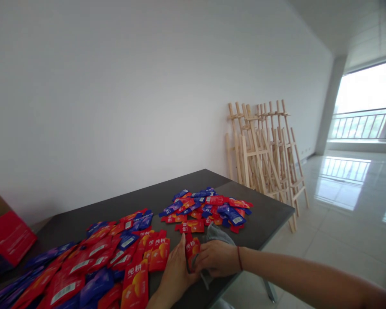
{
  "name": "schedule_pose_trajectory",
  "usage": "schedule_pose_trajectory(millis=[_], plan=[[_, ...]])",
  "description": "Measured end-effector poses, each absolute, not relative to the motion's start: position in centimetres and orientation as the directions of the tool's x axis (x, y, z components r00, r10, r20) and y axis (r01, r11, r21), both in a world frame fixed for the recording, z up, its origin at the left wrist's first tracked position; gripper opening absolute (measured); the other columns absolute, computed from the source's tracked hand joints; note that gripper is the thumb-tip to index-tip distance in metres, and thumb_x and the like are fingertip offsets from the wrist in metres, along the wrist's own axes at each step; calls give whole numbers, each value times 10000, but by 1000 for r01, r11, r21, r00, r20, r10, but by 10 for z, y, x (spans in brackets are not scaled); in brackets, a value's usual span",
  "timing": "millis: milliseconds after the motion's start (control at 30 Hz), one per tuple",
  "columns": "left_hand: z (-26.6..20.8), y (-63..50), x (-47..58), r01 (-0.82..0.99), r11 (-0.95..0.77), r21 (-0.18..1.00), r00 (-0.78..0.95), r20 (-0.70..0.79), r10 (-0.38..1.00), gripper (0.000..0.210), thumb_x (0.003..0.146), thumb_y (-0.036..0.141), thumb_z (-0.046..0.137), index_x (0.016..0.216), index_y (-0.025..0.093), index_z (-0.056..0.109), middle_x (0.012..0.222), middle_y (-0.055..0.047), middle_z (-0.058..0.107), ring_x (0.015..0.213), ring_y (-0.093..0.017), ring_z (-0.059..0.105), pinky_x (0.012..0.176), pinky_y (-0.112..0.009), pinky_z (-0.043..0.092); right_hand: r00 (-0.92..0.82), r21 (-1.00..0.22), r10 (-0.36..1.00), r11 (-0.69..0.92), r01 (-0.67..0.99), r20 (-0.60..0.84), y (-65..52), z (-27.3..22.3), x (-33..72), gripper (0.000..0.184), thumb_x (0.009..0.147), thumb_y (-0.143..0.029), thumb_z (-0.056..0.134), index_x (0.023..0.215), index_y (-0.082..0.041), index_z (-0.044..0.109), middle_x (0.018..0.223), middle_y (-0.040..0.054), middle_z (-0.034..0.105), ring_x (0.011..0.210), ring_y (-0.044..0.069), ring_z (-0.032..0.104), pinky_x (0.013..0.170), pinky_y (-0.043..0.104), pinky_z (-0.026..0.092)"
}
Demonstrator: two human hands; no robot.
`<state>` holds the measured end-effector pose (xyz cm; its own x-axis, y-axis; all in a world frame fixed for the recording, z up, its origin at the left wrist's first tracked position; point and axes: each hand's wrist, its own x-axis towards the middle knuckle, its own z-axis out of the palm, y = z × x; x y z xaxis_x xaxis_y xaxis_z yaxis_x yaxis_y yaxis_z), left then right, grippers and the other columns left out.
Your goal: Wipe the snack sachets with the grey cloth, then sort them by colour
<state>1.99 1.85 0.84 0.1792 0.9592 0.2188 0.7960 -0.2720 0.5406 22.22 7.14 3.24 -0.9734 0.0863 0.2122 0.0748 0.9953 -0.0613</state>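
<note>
A small red pouch (192, 247) with orange fruit printed on it is upright between my two hands near the table's front edge. My left hand (176, 268) grips its left side, fingers extended along the edge. On the other side, my right hand (217, 259) has its fingers curled around a grey cloth (219, 234), which bunches up behind the knuckles and hangs below the fingers. The right fingertips meet the pouch's lower right side. Part of the pouch's lower end is hidden by the hands.
Red and blue pouches (96, 253) spread over the left of the dark table (263, 210); another pile (209, 206) lies beyond my hands. A red box (9, 238) stands at far left. Wooden easels (263, 150) lean against the wall behind the table's right corner.
</note>
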Motion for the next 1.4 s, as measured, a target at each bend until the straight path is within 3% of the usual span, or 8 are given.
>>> schedule_pose_trajectory(millis=[233, 433, 633, 767, 900, 1000, 1167, 1400], plan=[[9, 18, 20, 794, -251, 554, 163, 205, 965, 1089, 574, 300, 756, 1488, 168, 178, 1464, -153, 434, 1364, -302, 387, 1125, -481, 304, -917, -57, 341, 940, 337, 205, 90, 35, 221, 389, 829, -201, 523, 1208, -215, 611, 1278, 48, 609, 1058, 212, 555, 883, 330, 428], [14, 14, 21, 821, -246, 516, 176, 182, 967, 968, 588, 339, 737, 1439, 134, 324, 1478, -158, 420, 1374, -310, 371, 1143, -483, 287, -774, -95, 593, 803, 588, 224, 108, 36, 187, 370, 823, -172, 513, 1172, -137, 632, 1167, 112, 652, 1098, 240, 560, 929, 347, 435], [20, 12, 19, 857, -248, 451, 205, 142, 968, 835, 607, 383, 692, 1369, 136, 455, 1481, -147, 421, 1386, -326, 349, 1150, -502, 269, -844, -111, 484, 875, 472, 231, 96, 32, 220, 384, 789, -198, 530, 1159, -188, 637, 1186, 77, 644, 1081, 227, 568, 925, 335, 436], [38, 12, 31, 909, -259, 326, 223, 142, 964, 797, 606, 410, 666, 1332, 121, 508, 1472, -167, 427, 1348, -344, 395, 1118, -473, 313, -738, -151, 626, 779, 609, 252, 88, 29, 248, 322, 787, -174, 501, 1067, -176, 661, 1059, 81, 674, 1006, 228, 589, 867, 326, 449], [58, 13, 62, 969, -190, 155, 179, 83, 980, 770, 595, 528, 666, 1232, 102, 594, 1285, -216, 587, 1179, -408, 516, 980, -521, 424, -666, -146, 694, 714, 684, 274, 82, 28, 251, 299, 771, -165, 498, 1025, -172, 656, 1041, 88, 661, 983, 230, 590, 842, 321, 446], [65, 18, 81, 976, -187, 108, 179, 74, 981, 659, 673, 425, 616, 1256, 120, 568, 1157, -205, 643, 1092, -375, 566, 887, -475, 480, -670, -118, 695, 712, 692, 261, 79, 29, 247, 273, 769, -177, 502, 999, -175, 648, 1035, 88, 651, 979, 234, 583, 820, 323, 445], [67, 23, 82, 974, -201, 107, 195, 66, 979, 367, 772, 217, 463, 1094, 165, 630, 1279, -185, 559, 927, -281, 658, 815, -412, 502, -674, -106, 694, 713, 694, 254, 76, 30, 246, 256, 778, -180, 501, 995, -173, 637, 1013, 84, 644, 977, 233, 574, 828, 323, 433], [64, 14, 98, 983, -139, 123, 133, 50, 990, 684, 625, 475, 653, 1190, 98, 574, 1215, -212, 561, 1030, -386, 608, 855, -492, 496, -665, -122, 687, 717, 686, 293, 77, 26, 247, 255, 778, -163, 493, 986, -176, 639, 986, 75, 643, 946, 220, 574, 805, 312, 430]])
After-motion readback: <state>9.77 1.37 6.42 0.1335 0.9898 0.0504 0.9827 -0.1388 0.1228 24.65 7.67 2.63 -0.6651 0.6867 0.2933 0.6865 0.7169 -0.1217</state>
